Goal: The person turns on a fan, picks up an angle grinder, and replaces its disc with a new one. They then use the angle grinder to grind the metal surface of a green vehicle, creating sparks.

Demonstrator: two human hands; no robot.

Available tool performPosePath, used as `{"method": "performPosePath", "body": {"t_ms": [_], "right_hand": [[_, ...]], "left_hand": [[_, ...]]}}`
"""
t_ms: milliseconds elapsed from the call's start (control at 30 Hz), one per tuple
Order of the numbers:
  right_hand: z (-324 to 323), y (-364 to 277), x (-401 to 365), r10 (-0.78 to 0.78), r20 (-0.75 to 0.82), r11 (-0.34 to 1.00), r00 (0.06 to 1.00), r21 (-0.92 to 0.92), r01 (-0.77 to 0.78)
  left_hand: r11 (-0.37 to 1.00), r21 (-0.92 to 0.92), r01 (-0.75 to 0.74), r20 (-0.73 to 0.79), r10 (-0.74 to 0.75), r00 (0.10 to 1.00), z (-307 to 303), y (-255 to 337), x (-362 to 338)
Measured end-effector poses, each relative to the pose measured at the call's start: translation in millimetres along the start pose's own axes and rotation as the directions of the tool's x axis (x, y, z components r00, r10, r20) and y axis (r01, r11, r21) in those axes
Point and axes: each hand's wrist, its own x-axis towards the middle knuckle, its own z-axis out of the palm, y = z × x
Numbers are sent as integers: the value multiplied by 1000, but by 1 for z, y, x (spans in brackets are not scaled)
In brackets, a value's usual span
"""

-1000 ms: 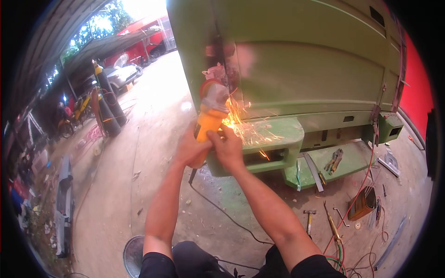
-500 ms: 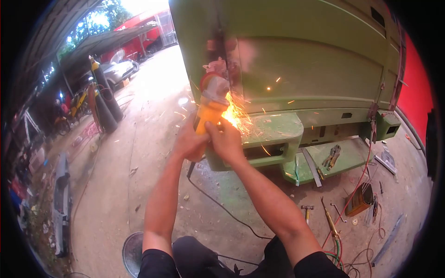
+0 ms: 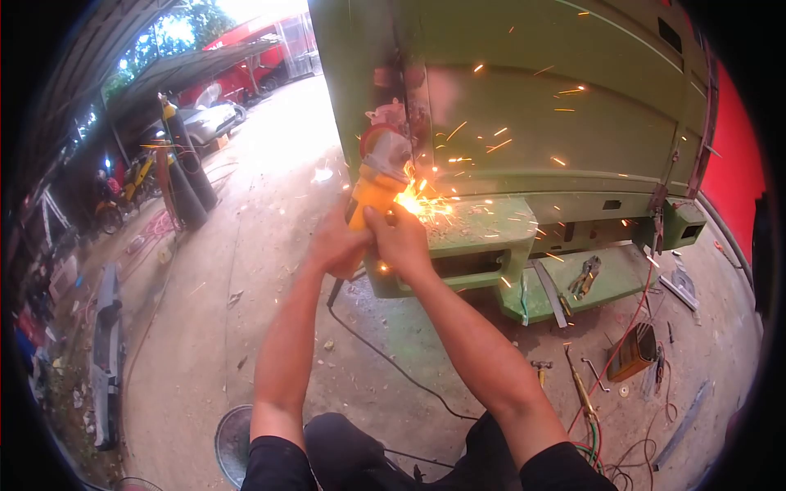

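Observation:
A yellow angle grinder [image 3: 373, 195] is held in both hands, its grey head and reddish disc against a rusty hinge bracket [image 3: 385, 113] at the edge of the green vehicle body [image 3: 540, 123]. Bright sparks [image 3: 422, 204] spray to the right from beside the grinder, over the green bumper [image 3: 491, 225]. My left hand [image 3: 336, 243] is closed around the lower part of the grinder's body. My right hand [image 3: 399, 243] grips it from the right side. A black cord [image 3: 393, 360] trails from the grinder across the floor.
Locking pliers [image 3: 585, 277] and a curved metal strip [image 3: 549, 295] lie on the green step. On the floor at right are a metal can [image 3: 631, 353], a torch [image 3: 580, 382] with hoses and a hammer [image 3: 542, 368]. Gas cylinders [image 3: 187, 155] stand at left; a bucket [image 3: 234, 442] is below.
The sparks now spread wider, up and to the right across the green panel. Both hands and the grinder stay nearly in place, while the view has shifted slightly.

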Motion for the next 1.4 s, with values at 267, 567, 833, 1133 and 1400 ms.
{"method": "performPosePath", "body": {"t_ms": [267,567,833,1133,1400], "right_hand": [[4,-6,1,52,-27,998,998,-44,-53],[10,-14,-2,10,-67,1000,998,-25,-12],[9,-13,1,5,-43,1000,999,3,-5],[15,3,19,12,-81,994,997,-108,-20],[19,3,21,-11,-83,998,996,-59,6]], "left_hand": [[999,45,-6,24,5,1000,-7,-1,2],[998,49,-32,9,31,999,-5,-41,20],[1000,-8,3,85,-2,996,-14,-11,12],[999,3,-37,56,37,998,-13,-12,12],[998,48,-42,57,39,998,-17,-17,17]]}}
